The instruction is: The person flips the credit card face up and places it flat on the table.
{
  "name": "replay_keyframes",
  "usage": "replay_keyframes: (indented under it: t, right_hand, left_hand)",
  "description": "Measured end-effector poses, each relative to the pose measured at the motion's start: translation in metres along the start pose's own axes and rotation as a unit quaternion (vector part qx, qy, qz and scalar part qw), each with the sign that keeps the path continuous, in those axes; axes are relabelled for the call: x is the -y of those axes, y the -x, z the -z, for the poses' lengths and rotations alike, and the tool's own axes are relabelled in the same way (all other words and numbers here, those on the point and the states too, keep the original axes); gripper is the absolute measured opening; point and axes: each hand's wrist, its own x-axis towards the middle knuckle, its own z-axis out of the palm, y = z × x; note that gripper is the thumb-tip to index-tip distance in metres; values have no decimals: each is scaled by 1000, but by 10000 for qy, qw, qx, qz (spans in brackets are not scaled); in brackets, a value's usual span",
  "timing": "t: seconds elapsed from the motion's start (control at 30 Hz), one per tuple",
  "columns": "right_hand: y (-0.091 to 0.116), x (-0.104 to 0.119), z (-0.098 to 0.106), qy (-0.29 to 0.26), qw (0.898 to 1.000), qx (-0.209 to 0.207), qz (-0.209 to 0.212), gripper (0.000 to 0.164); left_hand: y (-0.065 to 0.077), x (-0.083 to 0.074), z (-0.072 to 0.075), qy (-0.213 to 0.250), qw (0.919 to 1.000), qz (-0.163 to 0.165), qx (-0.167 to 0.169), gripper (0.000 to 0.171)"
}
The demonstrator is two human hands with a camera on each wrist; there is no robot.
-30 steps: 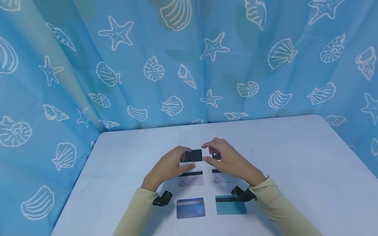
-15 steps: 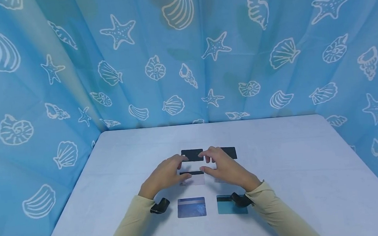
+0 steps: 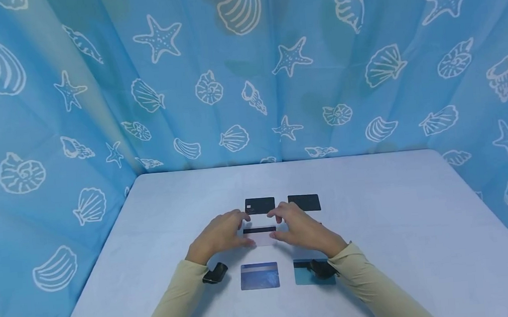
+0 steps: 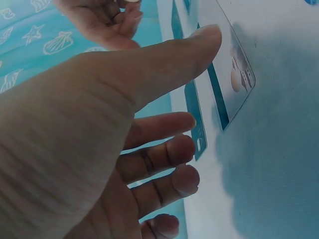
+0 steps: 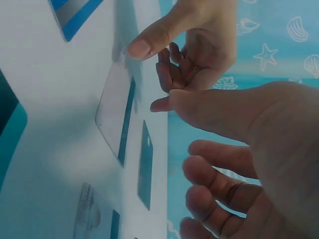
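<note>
My left hand (image 3: 221, 237) hovers at the left edge of a pale card with a dark stripe (image 3: 264, 237), its fingers loosely bent with nothing between them. Facing it from the right is my right hand (image 3: 300, 230), also holding nothing, thumb and forefinger at that card's right edge. In the left wrist view the left thumb overlaps the pale card (image 4: 233, 84). A second pale card (image 5: 89, 214) shows at the bottom of the right wrist view; in the head view the right hand mostly covers it. Two black cards (image 3: 259, 206) lie just beyond the hands.
Nearer me lie a blue card (image 3: 260, 277) and a teal card (image 3: 302, 277), the latter partly hidden by the right wrist camera (image 3: 322, 268). All the cards are in two columns on a white table (image 3: 399, 216). A blue shell-print curtain (image 3: 247, 78) surrounds its back and sides.
Both hands have drawn back toward me, from the black cards to the pale card. The right black card, earlier mostly behind the right hand, now shows fully.
</note>
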Motion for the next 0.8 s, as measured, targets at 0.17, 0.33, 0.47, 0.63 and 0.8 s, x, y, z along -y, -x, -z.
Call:
replay_keyframes:
  t: [0.17, 0.33, 0.47, 0.63, 0.8]
  right_hand:
    - [-2, -2, -4, 100, 9995, 103, -289, 47]
    - [-4, -6, -9, 217, 9992, 149, -311, 49]
    - [-5, -9, -13, 203, 9989, 254, -352, 49]
    - [-6, -7, -15, 233, 9980, 337, -486, 50]
    - [-6, -7, -15, 316, 9975, 361, -521, 49]
  left_hand:
    - [1, -1, 1, -133, 9998, 102, 109, 62]
    - [1, 0, 1, -163, 9989, 331, 272, 62]
    - [2, 2, 0, -101, 9985, 403, 347, 60]
    - [2, 4, 0, -57, 9982, 466, 375, 56]
    - [1, 4, 1, -15, 9985, 406, 364, 50]
